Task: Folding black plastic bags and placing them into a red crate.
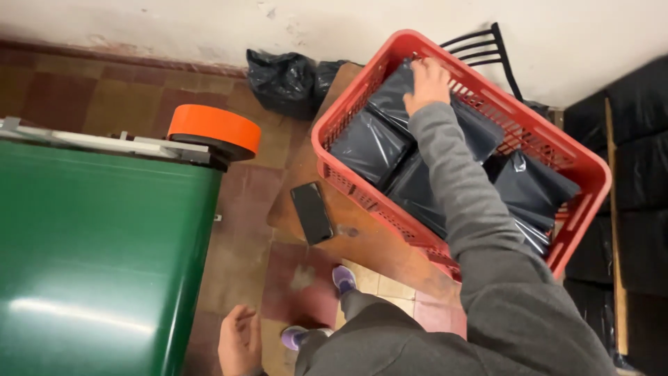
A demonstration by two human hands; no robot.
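Nearest the camera, the left hand (pixel 239 341) is held low beside the green conveyor belt (pixel 97 251), open and empty, with the fingers loosely curled. The feet in purple shoes (pixel 344 278) are seen just beyond it on the tiled floor (pixel 243 244).

Farther out, a black phone (pixel 311 212) is laid flat on a small wooden table (pixel 362 240), just beside the red plastic crate (pixel 584 163) that is set on the same table. The crate is filled with dark grey plastic parcels (pixel 369 143), stacked and overlapping.

The right hand (pixel 426 83) is stretched to the far end of the crate and is laid on the topmost parcel there; the fingers are bent over its far edge, though whether a firm grip is closed cannot be told. The step in hand is judged to be the picking of a parcel from the crate. For the next move, a secure pinch on the slippery wrapping would be called for, and a lift clear of the crate wall.

Beyond, an orange tape roll (pixel 214 127), a black rubbish bag (pixel 282 80) and a black chair back (pixel 483 45) are seen against the wall.
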